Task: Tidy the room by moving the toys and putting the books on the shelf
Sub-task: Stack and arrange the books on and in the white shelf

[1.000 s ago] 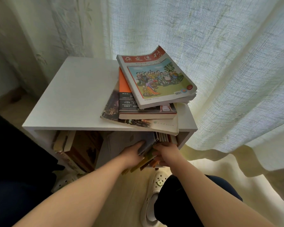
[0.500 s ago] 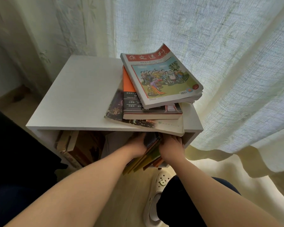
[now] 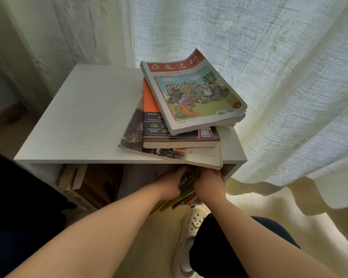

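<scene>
Shelving step: left hand point(image 3: 170, 186) and right hand point(image 3: 210, 182), close together, clamp thin books point(image 3: 184, 197) at the shelf point(image 3: 84, 121) opening. Next move likely needs a level push inward, books kept upright.

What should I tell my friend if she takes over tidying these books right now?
Left hand and right hand both grip a bundle of thin books, partly inside the shelf opening, right side.
Done: other books lean inside at the left.
Left: push the bundle in, then shelve the stack lying on top; its bottom book overhangs the front edge. No toys in view.
</scene>
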Action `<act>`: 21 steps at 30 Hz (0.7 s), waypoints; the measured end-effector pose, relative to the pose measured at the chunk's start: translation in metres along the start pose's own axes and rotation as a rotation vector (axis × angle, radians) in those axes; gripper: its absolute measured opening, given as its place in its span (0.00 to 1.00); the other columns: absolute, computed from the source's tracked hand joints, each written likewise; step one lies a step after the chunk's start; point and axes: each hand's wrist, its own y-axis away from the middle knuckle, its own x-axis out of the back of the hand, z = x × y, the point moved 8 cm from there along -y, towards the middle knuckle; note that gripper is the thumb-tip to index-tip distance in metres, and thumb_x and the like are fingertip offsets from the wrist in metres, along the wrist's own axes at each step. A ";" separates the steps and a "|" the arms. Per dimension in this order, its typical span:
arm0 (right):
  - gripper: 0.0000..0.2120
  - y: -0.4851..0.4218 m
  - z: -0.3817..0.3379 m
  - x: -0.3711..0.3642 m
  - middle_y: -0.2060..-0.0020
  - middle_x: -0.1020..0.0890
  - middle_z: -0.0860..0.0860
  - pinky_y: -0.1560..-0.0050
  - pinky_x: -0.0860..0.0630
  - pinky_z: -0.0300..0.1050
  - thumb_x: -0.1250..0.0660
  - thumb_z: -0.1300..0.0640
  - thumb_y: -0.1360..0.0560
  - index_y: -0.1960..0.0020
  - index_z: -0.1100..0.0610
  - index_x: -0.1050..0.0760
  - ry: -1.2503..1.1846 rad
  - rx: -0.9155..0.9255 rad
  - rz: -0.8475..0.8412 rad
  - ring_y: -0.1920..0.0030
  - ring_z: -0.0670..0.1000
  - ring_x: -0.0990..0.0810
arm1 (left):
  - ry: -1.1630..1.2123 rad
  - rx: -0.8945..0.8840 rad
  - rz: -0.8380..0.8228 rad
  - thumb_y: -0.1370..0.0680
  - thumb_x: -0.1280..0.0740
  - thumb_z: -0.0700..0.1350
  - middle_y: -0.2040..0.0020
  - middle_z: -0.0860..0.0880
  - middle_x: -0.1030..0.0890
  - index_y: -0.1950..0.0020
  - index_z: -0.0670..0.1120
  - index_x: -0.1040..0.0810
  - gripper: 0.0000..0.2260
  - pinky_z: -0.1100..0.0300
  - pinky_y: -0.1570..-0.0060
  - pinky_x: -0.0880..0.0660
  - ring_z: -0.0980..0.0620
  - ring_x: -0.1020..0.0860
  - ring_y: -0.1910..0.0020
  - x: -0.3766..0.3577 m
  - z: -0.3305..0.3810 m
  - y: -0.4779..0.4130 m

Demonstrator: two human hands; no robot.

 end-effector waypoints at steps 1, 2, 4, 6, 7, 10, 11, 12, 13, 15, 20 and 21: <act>0.17 0.000 0.000 -0.001 0.39 0.24 0.55 0.31 0.37 0.51 0.45 0.63 0.24 0.37 0.57 0.29 -0.003 0.004 -0.004 0.32 0.57 0.33 | -0.008 -0.017 -0.016 0.24 0.37 0.41 0.28 0.47 0.38 0.26 0.55 0.46 0.30 0.55 0.35 0.34 0.45 0.34 0.31 -0.001 0.002 0.003; 0.17 0.001 -0.001 -0.002 0.39 0.24 0.55 0.31 0.36 0.52 0.45 0.63 0.24 0.37 0.56 0.28 -0.016 0.015 -0.002 0.32 0.57 0.33 | -0.010 -0.032 -0.033 0.24 0.36 0.42 0.27 0.47 0.39 0.26 0.54 0.46 0.30 0.56 0.34 0.35 0.46 0.36 0.30 0.000 0.005 0.007; 0.18 0.005 -0.003 0.000 0.37 0.25 0.54 0.32 0.34 0.55 0.45 0.61 0.24 0.36 0.54 0.29 -0.060 0.035 0.014 0.32 0.57 0.33 | 0.029 -0.061 -0.038 0.24 0.36 0.42 0.27 0.47 0.38 0.25 0.52 0.45 0.30 0.57 0.32 0.38 0.47 0.37 0.29 0.006 0.012 0.014; 0.19 0.015 -0.006 0.004 0.36 0.26 0.53 0.32 0.35 0.55 0.45 0.61 0.24 0.35 0.52 0.30 -0.093 0.047 0.031 0.31 0.57 0.34 | 0.087 -0.060 0.020 0.23 0.37 0.43 0.29 0.47 0.34 0.26 0.51 0.41 0.26 0.58 0.32 0.38 0.48 0.34 0.30 0.017 0.018 0.023; 0.19 0.020 -0.007 0.006 0.36 0.26 0.52 0.32 0.35 0.55 0.46 0.61 0.25 0.35 0.51 0.30 -0.094 0.053 0.031 0.31 0.58 0.35 | 0.109 -0.053 0.057 0.22 0.37 0.44 0.30 0.47 0.32 0.27 0.51 0.39 0.24 0.58 0.33 0.36 0.48 0.32 0.32 0.023 0.020 0.028; 0.17 0.034 -0.014 0.013 0.41 0.23 0.52 0.36 0.31 0.53 0.45 0.59 0.25 0.39 0.50 0.26 -0.085 0.103 0.015 0.36 0.57 0.30 | 0.081 -0.033 0.131 0.22 0.38 0.46 0.35 0.47 0.25 0.33 0.51 0.30 0.17 0.57 0.37 0.30 0.48 0.27 0.37 0.043 0.026 0.051; 0.15 0.039 -0.019 0.016 0.45 0.21 0.51 0.40 0.28 0.50 0.44 0.58 0.24 0.41 0.51 0.25 -0.111 0.124 0.002 0.41 0.55 0.26 | 0.070 -0.039 0.144 0.22 0.38 0.46 0.37 0.48 0.23 0.35 0.51 0.27 0.15 0.56 0.39 0.28 0.48 0.25 0.39 0.051 0.029 0.060; 0.13 0.045 -0.026 0.022 0.49 0.21 0.50 0.45 0.26 0.46 0.43 0.57 0.24 0.42 0.52 0.24 -0.145 0.162 -0.009 0.46 0.52 0.24 | 0.056 -0.047 0.158 0.22 0.38 0.46 0.38 0.49 0.22 0.37 0.51 0.25 0.14 0.55 0.39 0.27 0.49 0.24 0.40 0.060 0.033 0.072; 0.12 0.052 -0.032 0.026 0.53 0.22 0.48 0.49 0.26 0.42 0.42 0.57 0.23 0.42 0.52 0.24 -0.181 0.202 -0.026 0.50 0.49 0.24 | 0.039 -0.057 0.173 0.22 0.38 0.45 0.38 0.50 0.22 0.37 0.51 0.25 0.14 0.55 0.40 0.27 0.51 0.24 0.41 0.068 0.037 0.082; 0.12 0.067 -0.048 0.040 0.56 0.23 0.44 0.52 0.27 0.37 0.41 0.55 0.22 0.42 0.52 0.23 -0.236 0.314 -0.014 0.54 0.45 0.24 | 0.003 -0.082 0.222 0.22 0.37 0.46 0.40 0.52 0.22 0.36 0.52 0.26 0.15 0.58 0.41 0.27 0.54 0.24 0.43 0.087 0.045 0.105; 0.11 0.091 -0.083 0.089 0.57 0.20 0.45 0.54 0.23 0.39 0.39 0.55 0.22 0.43 0.53 0.22 -0.355 0.467 0.188 0.56 0.45 0.21 | 0.090 -0.073 0.450 0.22 0.37 0.46 0.54 0.53 0.19 0.41 0.52 0.24 0.11 0.58 0.48 0.24 0.55 0.21 0.54 0.144 0.053 0.145; 0.11 0.093 -0.086 0.100 0.56 0.19 0.46 0.53 0.22 0.42 0.39 0.55 0.23 0.44 0.54 0.22 -0.366 0.468 0.256 0.55 0.47 0.20 | 0.122 -0.049 0.522 0.22 0.37 0.46 0.54 0.52 0.19 0.41 0.51 0.23 0.11 0.59 0.49 0.25 0.54 0.21 0.54 0.156 0.051 0.149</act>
